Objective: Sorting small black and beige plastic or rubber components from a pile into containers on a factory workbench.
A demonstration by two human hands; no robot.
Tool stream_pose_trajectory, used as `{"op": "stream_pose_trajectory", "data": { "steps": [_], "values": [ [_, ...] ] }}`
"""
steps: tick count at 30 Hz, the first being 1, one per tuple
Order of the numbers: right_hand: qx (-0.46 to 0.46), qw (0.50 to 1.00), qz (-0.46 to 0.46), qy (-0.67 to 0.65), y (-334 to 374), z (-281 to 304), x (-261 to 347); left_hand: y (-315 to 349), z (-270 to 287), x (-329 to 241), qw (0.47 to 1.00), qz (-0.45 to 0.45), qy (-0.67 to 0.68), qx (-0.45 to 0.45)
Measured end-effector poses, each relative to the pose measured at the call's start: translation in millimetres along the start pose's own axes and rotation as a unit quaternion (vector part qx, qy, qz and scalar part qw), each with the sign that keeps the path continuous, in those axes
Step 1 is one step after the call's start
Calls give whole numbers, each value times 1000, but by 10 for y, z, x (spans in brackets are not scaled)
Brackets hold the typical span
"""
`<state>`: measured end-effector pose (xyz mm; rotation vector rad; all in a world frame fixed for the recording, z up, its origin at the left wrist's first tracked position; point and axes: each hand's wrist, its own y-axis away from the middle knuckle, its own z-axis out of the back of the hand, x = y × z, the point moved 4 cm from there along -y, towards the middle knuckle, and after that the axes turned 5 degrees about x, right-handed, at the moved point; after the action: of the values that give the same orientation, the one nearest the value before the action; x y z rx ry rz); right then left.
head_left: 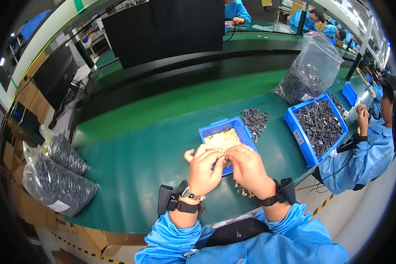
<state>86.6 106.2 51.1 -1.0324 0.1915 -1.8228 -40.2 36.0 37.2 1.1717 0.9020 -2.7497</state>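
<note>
My left hand (pixel 205 168) and my right hand (pixel 250 169) meet over the near side of a small blue bin (pixel 207 130). Their fingertips are pinched together around something tiny that I cannot make out, mostly hidden by the fingers. Inside the bin lies a heap of small cream-coloured pieces (pixel 223 139). Just beyond its right side a loose pile of small dark grey parts (pixel 255 122) rests on the green tabletop (pixel 132 169). A few small tan pieces (pixel 243 190) lie scattered below my right hand, partly covered by it.
A larger blue bin (pixel 310 157) full of dark parts stands to the right, before a clear bag (pixel 307 81) of similar parts. Two filled plastic bags (pixel 59 185) sit at the left edge. A black panel (pixel 165 33) rises behind the table. A co-worker (pixel 367 149) sits at right.
</note>
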Motion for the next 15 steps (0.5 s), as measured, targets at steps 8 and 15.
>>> {"op": "stream_pose_trajectory", "data": {
  "steps": [8,15],
  "values": [
    [-56,998,12,19,0,34,70,6,37,-1,1000,1,9,-22],
    [-87,994,17,57,6,59,121,16,46,-8,999,-4,8,-45]
  ]
}}
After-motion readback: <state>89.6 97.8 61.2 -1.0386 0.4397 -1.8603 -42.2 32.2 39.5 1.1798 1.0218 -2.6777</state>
